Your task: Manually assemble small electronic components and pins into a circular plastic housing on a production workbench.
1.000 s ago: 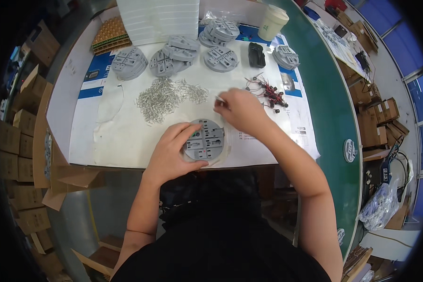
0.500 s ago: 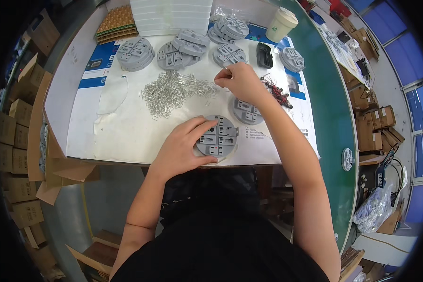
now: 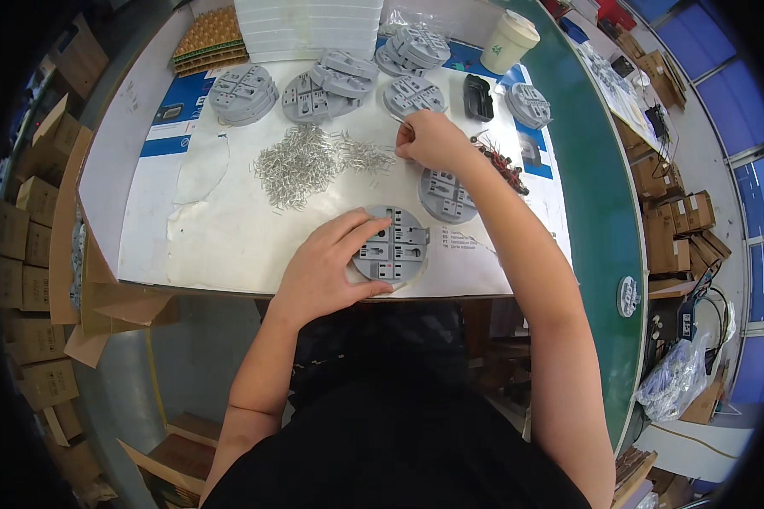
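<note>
My left hand (image 3: 321, 265) is closed round the left side of a round grey plastic base (image 3: 406, 246) lying near the table's front edge, its thumb below and fingertips above. The base has slots and raised ribs on its face. Farther off, my right hand (image 3: 437, 140) is pinched, and a thin metal pin seems to stick out from the fingertips. Left of it spreads a heap of small bent metal pins (image 3: 297, 167). Another grey base (image 3: 444, 197) lies under my right forearm, partly hidden. Beside that forearm is a bunch of small dark parts with red wires (image 3: 502, 167).
Stacked grey bases (image 3: 244, 95) and more piles (image 3: 339, 76) line the back. A black plastic tray (image 3: 478, 97), a lidded cup (image 3: 511, 42), white foam (image 3: 310, 30) and egg-carton trays (image 3: 208, 42) stand there too. Cardboard boxes (image 3: 47, 386) flank the table at left.
My right hand has turned slightly and shifted a little right, its fingertips now pinched above the right edge of the pin heap. The left hand and its base have stayed in place.
</note>
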